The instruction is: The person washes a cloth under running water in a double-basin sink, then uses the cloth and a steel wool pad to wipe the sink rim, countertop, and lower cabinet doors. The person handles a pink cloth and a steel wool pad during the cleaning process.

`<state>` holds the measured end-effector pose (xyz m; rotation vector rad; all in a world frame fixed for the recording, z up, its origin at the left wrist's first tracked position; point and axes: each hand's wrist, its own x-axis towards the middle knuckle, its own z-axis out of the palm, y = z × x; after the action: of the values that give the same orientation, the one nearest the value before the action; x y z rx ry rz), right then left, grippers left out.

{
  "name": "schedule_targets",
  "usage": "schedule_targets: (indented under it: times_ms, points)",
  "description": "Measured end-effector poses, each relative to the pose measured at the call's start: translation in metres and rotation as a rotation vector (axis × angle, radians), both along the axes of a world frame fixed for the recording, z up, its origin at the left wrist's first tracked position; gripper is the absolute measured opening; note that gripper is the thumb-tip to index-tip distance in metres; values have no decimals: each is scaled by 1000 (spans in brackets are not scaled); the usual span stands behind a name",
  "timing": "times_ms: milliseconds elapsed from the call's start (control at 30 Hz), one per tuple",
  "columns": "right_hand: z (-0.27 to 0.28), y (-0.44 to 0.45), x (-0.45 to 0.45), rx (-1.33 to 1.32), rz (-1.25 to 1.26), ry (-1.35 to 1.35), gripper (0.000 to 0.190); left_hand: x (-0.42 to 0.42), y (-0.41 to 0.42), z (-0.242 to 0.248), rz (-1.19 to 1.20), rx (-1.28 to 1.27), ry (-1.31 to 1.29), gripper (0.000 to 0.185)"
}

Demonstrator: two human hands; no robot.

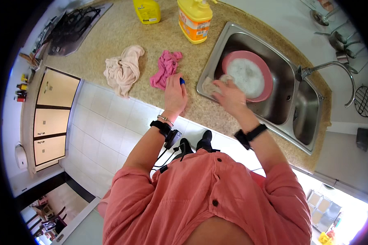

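Note:
My right hand (231,96) is at the near left rim of the sink, its fingers on a wet beige cloth (211,86) that lies across the sink's edge and reaches the basin; whether it grips the cloth is unclear. A pink plastic basin (267,81) of foamy water (247,76) sits in the larger sink bowl. On the counter, my left hand (175,93) rests beside a crumpled bright pink cloth (167,68); a small blue object (182,81) shows at its fingertips, mostly hidden. Further left lies a crumpled pale cloth (122,70).
A yellow-and-orange jug (194,23) and a yellow bottle (147,12) stand at the back of the speckled counter (110,33). A curved metal faucet (334,64) rises behind the steel sink (282,104). A black-grated stove (79,27) is at far left. Ladles (337,39) hang right.

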<state>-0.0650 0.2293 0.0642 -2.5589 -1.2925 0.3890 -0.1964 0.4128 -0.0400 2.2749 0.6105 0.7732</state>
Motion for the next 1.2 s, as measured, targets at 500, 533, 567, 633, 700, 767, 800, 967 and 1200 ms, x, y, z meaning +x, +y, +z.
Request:
schedule_targets:
  times_ms: [500,533,567,633,700,767,800,967,1200]
  points:
    - [26,-45,19,56,-55,-59,42,-1,-2,13,-2,42,23,33]
    - [22,-34,19,169,-56,-21,42,-1,-3,16,-17,57,16,33]
    - [13,-19,16,196,8,-58,41,-1,-4,19,3,68,-11,33]
    - [-12,10,2,179,107,-127,41,-1,-5,24,-2,109,-104,32]
    - [-31,16,-11,74,85,-135,41,0,-6,29,-6,146,-126,33]
    - [-42,2,-21,-39,-7,-85,40,0,-6,34,-39,137,-91,34]
    - [-44,-14,-25,-1,16,-87,40,0,-6,36,-49,135,-86,34]
    - [-32,-119,-7,11,8,-232,43,-2,-7,40,-60,131,-71,34]
    - [-15,-216,42,53,-240,-260,34,-1,-4,34,-46,126,-84,34]
